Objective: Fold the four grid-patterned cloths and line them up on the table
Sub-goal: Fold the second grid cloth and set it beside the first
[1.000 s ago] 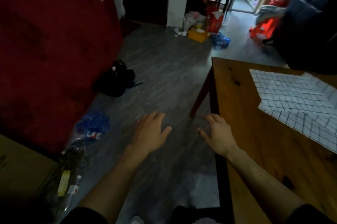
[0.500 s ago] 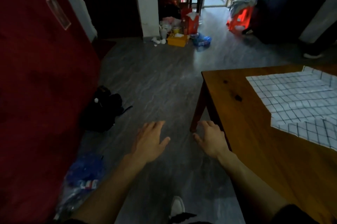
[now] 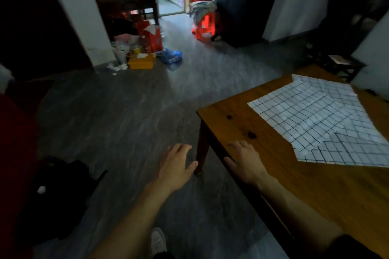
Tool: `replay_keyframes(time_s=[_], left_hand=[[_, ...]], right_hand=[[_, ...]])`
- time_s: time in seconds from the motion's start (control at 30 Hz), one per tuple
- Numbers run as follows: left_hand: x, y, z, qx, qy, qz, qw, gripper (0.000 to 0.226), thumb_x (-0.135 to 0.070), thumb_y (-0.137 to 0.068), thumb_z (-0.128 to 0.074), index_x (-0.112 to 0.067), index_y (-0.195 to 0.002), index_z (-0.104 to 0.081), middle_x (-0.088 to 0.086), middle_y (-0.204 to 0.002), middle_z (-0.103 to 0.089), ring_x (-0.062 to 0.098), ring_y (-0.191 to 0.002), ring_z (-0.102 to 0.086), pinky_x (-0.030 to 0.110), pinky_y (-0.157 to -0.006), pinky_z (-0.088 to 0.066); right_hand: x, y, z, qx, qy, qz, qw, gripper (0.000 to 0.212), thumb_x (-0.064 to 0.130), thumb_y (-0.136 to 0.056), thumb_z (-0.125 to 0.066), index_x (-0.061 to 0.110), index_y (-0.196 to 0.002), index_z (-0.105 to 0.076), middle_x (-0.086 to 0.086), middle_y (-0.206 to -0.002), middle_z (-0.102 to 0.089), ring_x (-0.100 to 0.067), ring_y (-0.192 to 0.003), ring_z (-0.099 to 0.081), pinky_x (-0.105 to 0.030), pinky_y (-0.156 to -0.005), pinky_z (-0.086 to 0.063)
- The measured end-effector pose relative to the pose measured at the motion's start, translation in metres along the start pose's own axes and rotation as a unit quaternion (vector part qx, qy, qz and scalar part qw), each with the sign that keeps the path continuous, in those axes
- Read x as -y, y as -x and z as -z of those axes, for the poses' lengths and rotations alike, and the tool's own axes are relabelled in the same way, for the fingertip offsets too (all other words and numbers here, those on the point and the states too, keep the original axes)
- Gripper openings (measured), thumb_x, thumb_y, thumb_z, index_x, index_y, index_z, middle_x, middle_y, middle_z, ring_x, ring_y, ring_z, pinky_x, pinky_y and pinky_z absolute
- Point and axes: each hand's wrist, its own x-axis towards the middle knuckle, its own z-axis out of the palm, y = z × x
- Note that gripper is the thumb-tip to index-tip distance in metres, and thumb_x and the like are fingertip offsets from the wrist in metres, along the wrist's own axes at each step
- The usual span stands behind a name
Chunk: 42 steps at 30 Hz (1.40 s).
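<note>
Stood at the corner of the wooden table (image 3: 248,124), both hands empty and fingers loosely spread: left hand (image 3: 176,167) out over the grey floor (image 3: 117,124), right hand (image 3: 245,163) just above the table's near edge, contact with the wood impossible to tell. Lay flat on the tabletop, well apart from both hands, the grid-patterned cloths (image 3: 315,115), unfolded and overlapping, a darker-shaded piece (image 3: 353,151) at the near right. Probably a matter of closing in first: best done by squaring up to the table, reaching the right hand to the nearest corner of the top sheet, pinching that one layer alone, and bringing the left hand across for the matching corner, so grid lines could guide an even fold. Likely to need care with the overlap, lest two sheets lift together. Hard to count the cloths: two layers plainly, perhaps three; the pile cut off by the right border. Blurred and dim all round. Partly visible below, a pale shoe (image 3: 158,242); at the far left, a dark bag (image 3: 59,191), its form unclear.
</note>
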Motion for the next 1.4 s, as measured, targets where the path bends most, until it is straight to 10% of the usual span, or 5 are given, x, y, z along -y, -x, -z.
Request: replay_keyframes(time_s=[0.6,1.4], left_hand=[[-0.030,-0.201,0.027,0.124,-0.057,-0.306,0.942,0.062,-0.051,-0.095,-0.051,-0.028,-0.148,-0.029,-0.004,-0.150,-0.038,0.017,-0.137,-0.035,0.037,-0.109,-0.038],[-0.147,-0.399,-0.068,0.240,-0.118,-0.380,0.885,0.045,-0.047,-0.096,-0.050,-0.027,-0.136,-0.047,-0.009,-0.136,-0.049,0.010,-0.125,-0.042,0.034,-0.105,-0.041]], right_hand=[[-0.010,-0.032,0.007,-0.160,-0.056,-0.258,0.951,0.058,0.039,-0.091,-0.063,0.034,-0.142,-0.037,0.000,-0.147,-0.040,-0.020,-0.136,-0.037,-0.044,-0.112,-0.038],[-0.167,-0.143,0.051,-0.236,-0.146,-0.408,0.870,0.053,0.028,-0.092,-0.062,0.020,-0.141,-0.045,-0.005,-0.146,-0.044,-0.023,-0.134,-0.041,-0.044,-0.110,-0.040]])
